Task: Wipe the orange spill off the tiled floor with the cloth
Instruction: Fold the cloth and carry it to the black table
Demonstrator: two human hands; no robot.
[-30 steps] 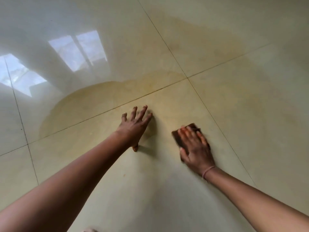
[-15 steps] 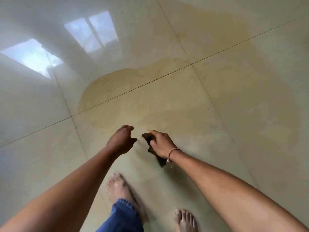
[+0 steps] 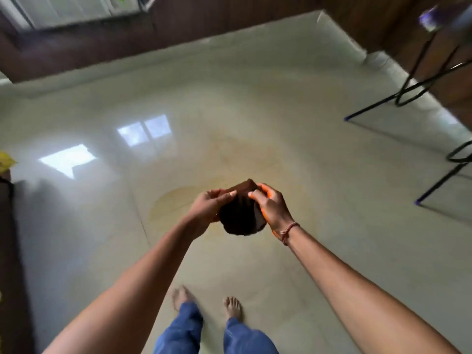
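A dark brown cloth (image 3: 240, 213) hangs bunched in the air well above the floor. My left hand (image 3: 208, 206) pinches its upper left edge and my right hand (image 3: 272, 205) grips its upper right side. Far below, a pale orange film of spill (image 3: 173, 200) lies on the glossy cream tiled floor (image 3: 332, 200), with a curved edge left of my hands and a fainter patch (image 3: 245, 152) further out. The view is blurred by motion.
My bare feet (image 3: 232, 306) and blue trouser legs stand on the tiles below the cloth. Black metal furniture legs (image 3: 419, 88) stand at the right. Dark wooden walls (image 3: 102, 44) border the far side, and a dark piece with something yellow (image 3: 5, 162) sits at the left edge.
I rose from a crouch to standing. The cloth left the floor, lifted by my right hand, and my left hand has taken hold of it too.
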